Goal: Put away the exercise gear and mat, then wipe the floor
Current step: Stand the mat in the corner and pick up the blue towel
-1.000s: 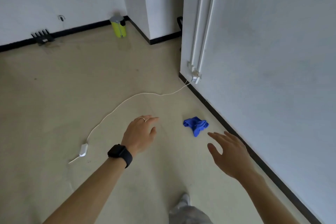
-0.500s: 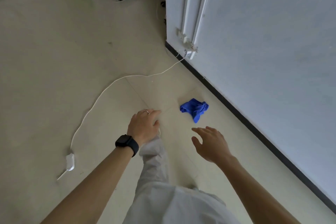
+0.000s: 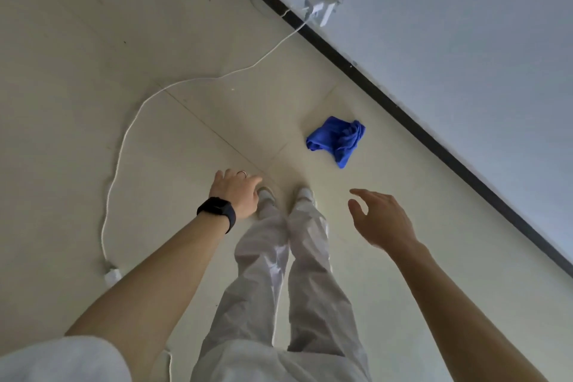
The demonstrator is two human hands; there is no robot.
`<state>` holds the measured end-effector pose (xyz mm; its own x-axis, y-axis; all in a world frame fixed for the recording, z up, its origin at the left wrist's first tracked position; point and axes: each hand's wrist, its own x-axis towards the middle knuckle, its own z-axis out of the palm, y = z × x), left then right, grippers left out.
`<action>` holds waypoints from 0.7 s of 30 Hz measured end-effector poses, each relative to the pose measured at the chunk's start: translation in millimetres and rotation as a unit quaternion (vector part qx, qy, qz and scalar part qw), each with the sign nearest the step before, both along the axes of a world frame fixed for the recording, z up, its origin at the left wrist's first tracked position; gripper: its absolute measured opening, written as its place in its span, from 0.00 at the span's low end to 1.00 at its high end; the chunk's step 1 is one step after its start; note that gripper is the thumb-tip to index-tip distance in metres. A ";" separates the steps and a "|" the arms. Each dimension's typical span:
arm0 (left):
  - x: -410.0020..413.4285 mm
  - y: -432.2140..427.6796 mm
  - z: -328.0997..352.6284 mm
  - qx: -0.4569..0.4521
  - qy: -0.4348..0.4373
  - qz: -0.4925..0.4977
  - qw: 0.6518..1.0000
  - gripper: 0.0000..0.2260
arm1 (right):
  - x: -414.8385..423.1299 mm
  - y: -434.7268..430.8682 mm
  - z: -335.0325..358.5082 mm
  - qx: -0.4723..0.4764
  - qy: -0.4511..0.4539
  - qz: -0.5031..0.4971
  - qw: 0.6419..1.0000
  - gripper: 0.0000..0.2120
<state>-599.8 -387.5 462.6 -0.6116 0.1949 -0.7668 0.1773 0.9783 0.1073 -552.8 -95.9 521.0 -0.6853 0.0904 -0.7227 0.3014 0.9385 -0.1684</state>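
A crumpled blue cloth (image 3: pixel 337 139) lies on the beige tiled floor (image 3: pixel 93 71), close to the black skirting of the wall on the right. My right hand (image 3: pixel 379 219) hovers below and to the right of the cloth, fingers loosely spread, holding nothing. My left hand (image 3: pixel 237 192), with a ring and a black watch on the wrist, hangs over my left foot, fingers relaxed and empty. No exercise gear or mat shows in this view.
A white cable (image 3: pixel 148 102) runs in a loop from a wall fitting (image 3: pixel 319 6) at the top to a small white adapter (image 3: pixel 112 275) at the lower left. My legs in pale trousers and light shoes (image 3: pixel 302 194) stand beside the cloth.
The view has tilted down and moved closer to the cloth. My legs and feet have come into view, and both hands have stayed empty and lowered toward the floor.
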 end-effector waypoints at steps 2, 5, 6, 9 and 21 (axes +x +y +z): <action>-6.1 0.9 -39.4 0.002 0.005 -0.017 1.000 0.20 | -9.2 -0.2 -40.8 0.001 -0.017 -0.035 0.999 0.20; -16.7 6.2 -105.1 0.012 0.005 -0.032 0.999 0.20 | -23.1 -4.9 -111.2 0.002 -0.043 -0.056 0.998 0.21; -18.9 9.2 -127.9 0.017 0.004 -0.033 0.999 0.20 | -25.8 -6.8 -136.0 -0.001 -0.052 -0.059 0.997 0.21; -24.5 18.6 -198.0 0.023 -0.003 -0.025 0.999 0.22 | -35.5 -9.5 -213.2 -0.008 -0.078 -0.071 0.994 0.21; -57.7 44.2 -464.2 0.004 0.011 -0.044 0.999 0.27 | -87.0 11.9 -497.5 0.015 -0.080 -0.028 0.996 0.32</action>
